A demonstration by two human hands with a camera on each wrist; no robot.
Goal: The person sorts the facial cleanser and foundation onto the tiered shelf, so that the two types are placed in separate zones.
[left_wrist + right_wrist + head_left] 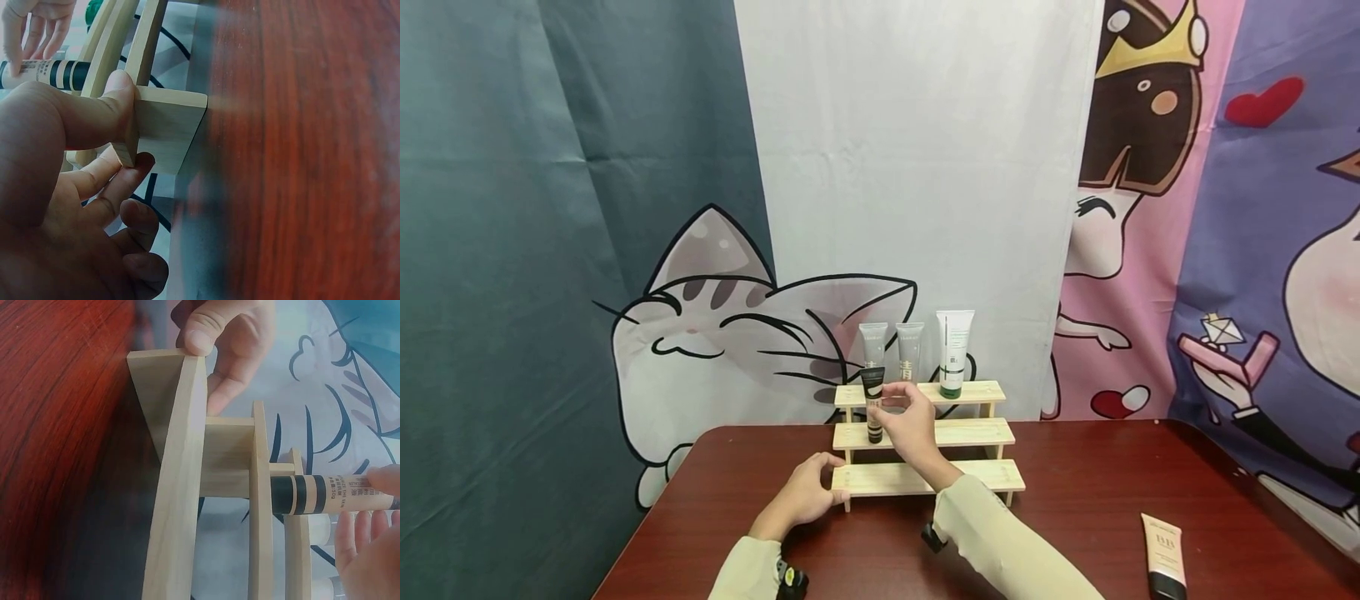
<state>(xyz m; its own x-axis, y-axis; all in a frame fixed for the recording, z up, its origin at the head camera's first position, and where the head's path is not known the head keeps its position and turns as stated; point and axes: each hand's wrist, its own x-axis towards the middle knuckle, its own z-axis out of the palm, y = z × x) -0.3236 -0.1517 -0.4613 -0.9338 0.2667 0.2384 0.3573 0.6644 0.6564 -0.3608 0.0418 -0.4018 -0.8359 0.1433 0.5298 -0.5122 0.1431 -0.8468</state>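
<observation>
A three-step light wooden rack (973, 432) stands on the table. My left hand (805, 493) pinches the left end of its lowest step, thumb on top and fingers beneath, as the left wrist view shows. With my right hand (912, 423) I hold a slim beige tube (340, 492) with black bands and a black cap. It stands upright, cap down, at the left part of the middle step, and the cap end meets the board in the right wrist view. Two grey tubes, one at left (873, 342) and one beside it (909, 340), stand behind on the top step.
A white tube with a green cap (955, 350) stands on the top step's right half. At the table's right lies a pink BB tube (1163, 546) with a black cap. Behind the reddish-brown table (1075, 500) hangs a printed cloth backdrop (925, 167).
</observation>
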